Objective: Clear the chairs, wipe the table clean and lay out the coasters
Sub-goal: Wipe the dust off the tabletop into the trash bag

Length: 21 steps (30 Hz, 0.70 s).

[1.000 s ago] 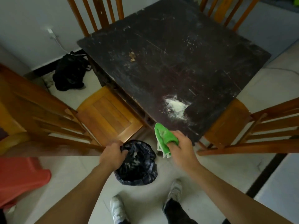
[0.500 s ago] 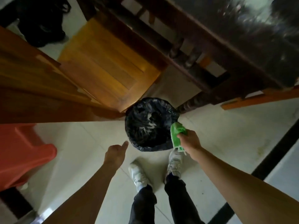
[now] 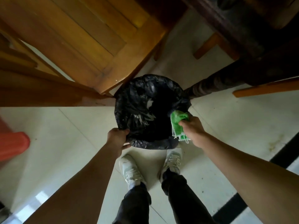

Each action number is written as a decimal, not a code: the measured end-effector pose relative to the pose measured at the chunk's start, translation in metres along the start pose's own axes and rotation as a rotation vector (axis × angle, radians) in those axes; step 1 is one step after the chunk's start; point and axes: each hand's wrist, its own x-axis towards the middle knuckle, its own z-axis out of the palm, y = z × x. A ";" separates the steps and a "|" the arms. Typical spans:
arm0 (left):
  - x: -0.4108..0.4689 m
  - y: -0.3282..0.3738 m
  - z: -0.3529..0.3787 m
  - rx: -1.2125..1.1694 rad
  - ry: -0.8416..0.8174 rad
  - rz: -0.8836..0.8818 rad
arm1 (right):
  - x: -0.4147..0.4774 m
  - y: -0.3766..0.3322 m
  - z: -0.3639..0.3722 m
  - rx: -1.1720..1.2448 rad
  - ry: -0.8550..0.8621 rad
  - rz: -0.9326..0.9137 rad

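A round bin lined with a black bag (image 3: 139, 110) stands on the pale floor just ahead of my feet. My left hand (image 3: 117, 138) grips the bag's rim at the near left side. My right hand (image 3: 193, 130) holds a bunched green cloth (image 3: 178, 122) at the bin's right rim, over the opening. A wooden chair seat (image 3: 90, 39) lies at the upper left, touching the bin's far edge. The dark table (image 3: 252, 26) fills the upper right, and its turned leg (image 3: 210, 84) stands just right of the bin. The tabletop is out of view.
A red plastic stool (image 3: 11, 143) sits at the left edge. Another chair's wooden rails (image 3: 265, 88) show under the table at the right. My two white shoes (image 3: 131, 170) stand right behind the bin. A black floor stripe (image 3: 283, 152) runs along the lower right.
My head tipped down, so the tabletop left the view. My left hand let go of the bin, swung out, then gripped the rim again. The cloth came down to the bin's right rim.
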 end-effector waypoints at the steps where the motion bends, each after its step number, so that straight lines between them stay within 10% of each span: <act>1: -0.013 0.002 0.000 -0.005 -0.004 0.015 | -0.010 -0.002 -0.006 0.016 0.010 0.001; 21: -0.336 0.051 -0.065 -0.063 -0.011 0.062 | -0.332 -0.066 -0.138 0.449 -0.029 -0.055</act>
